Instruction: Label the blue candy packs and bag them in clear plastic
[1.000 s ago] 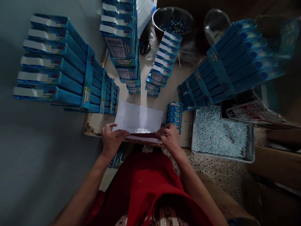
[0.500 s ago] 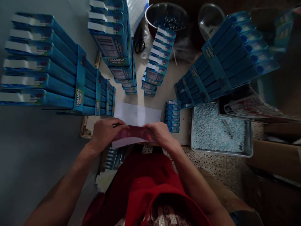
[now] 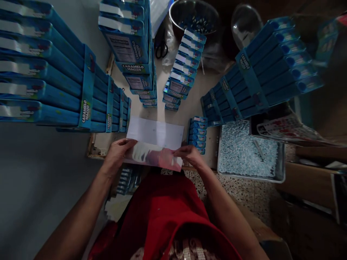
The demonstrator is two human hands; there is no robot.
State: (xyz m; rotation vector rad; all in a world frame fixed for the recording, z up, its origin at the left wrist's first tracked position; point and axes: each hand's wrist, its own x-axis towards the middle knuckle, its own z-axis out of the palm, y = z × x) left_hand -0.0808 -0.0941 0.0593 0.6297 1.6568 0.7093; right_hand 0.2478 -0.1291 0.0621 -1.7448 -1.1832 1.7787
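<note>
We saw a flat, glossy, iridescent carton blank (image 3: 153, 158) gripped at its ends by the left hand (image 3: 116, 153) and right hand (image 3: 189, 154), above the surface's (image 3: 195, 101) near edge, over a white sheet (image 3: 155, 131). Its print was unreadable. Half a second earlier it showed darker, reddish.

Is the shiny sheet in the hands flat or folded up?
Flat: the shiny sheet is stretched between the left hand and right hand.

"CARAMELO MACIZO" reads on the blue boxes (image 3: 135, 54) — on the end flaps of each stack.
</note>
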